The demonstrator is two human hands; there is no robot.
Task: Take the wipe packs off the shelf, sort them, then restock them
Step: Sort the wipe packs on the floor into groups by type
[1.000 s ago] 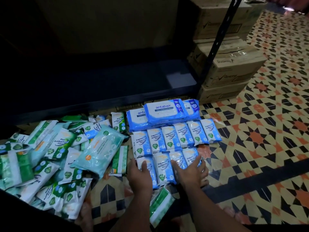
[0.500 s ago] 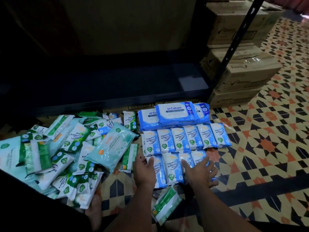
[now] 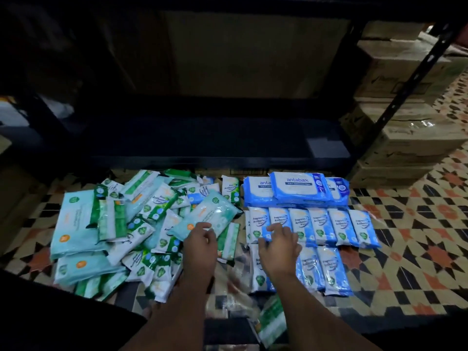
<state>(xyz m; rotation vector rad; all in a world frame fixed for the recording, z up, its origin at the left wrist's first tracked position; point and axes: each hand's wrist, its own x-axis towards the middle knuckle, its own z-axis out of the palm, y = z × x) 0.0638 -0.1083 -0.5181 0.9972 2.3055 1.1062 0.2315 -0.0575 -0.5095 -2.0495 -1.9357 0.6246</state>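
On the patterned floor, small blue wipe packs (image 3: 314, 224) lie in two tidy rows, with large blue antabax packs (image 3: 296, 188) stacked behind them. Left of them is a loose heap of green and white packs (image 3: 141, 224) mixed with large teal ones. My left hand (image 3: 200, 241) reaches into the heap's right edge, its fingers touching the near end of a teal pack (image 3: 212, 214). My right hand (image 3: 278, 247) hovers with relaxed fingers over the left end of the blue rows, touching them. One green pack (image 3: 271, 323) lies between my forearms.
A dark, low shelf board (image 3: 202, 138) stands bare right behind the packs. Its slotted upright (image 3: 415, 72) rises at the right. Stacked cardboard cartons (image 3: 410, 148) sit on the floor to the right of the shelf. Bare tiled floor (image 3: 417, 249) spreads to the right.
My left hand left the blue rows and moved left onto the teal pack. My right hand shifted left and farther along the blue packs. The camera view panned left.
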